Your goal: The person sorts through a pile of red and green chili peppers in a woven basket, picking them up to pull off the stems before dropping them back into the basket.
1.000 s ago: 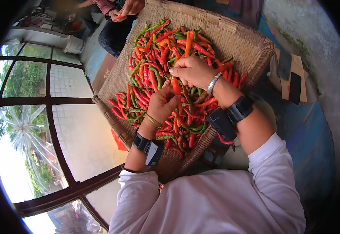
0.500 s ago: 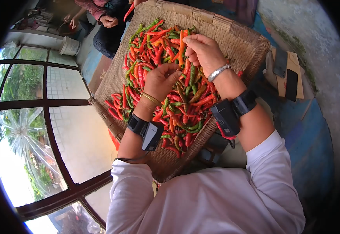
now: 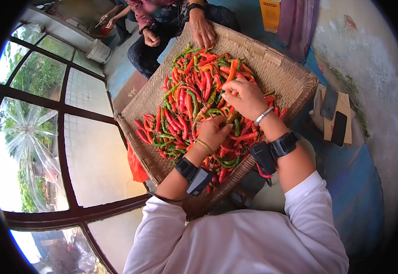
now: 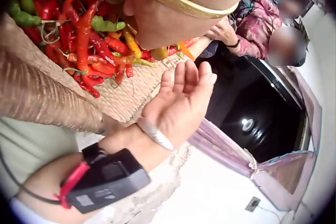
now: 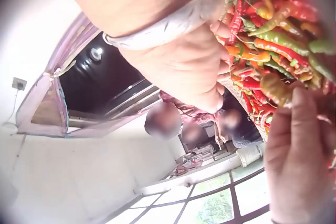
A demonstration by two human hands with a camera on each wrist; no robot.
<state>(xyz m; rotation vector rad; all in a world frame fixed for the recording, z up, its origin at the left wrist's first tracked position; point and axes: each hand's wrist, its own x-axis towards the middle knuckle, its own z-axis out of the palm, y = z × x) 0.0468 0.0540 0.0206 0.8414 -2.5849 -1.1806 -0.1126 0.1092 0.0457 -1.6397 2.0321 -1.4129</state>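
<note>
A heap of red, green and orange chili peppers (image 3: 194,91) lies in a woven basket tray (image 3: 276,68). Over its near part, my left hand (image 3: 214,133) has thumb and finger pinched on an olive-yellow chili pepper (image 5: 275,88). My right hand (image 3: 247,99) hovers just above the heap on the right, fingers loosely bent. In the left wrist view, the palm of this right hand (image 4: 181,103) faces up and holds nothing. An orange chili pepper (image 3: 232,71) lies beyond its fingers.
Another person's hand (image 3: 202,33) reaches to the peppers at the tray's far edge. Two phones (image 3: 339,128) lie on cardboard at the right. A framed window (image 3: 30,150) stands at the left, with a white bucket (image 3: 99,51) farther back.
The red pepper held between both hands a second ago is gone from them. My hands moved apart, then lower over the heap. The other person's hand came down to the peppers.
</note>
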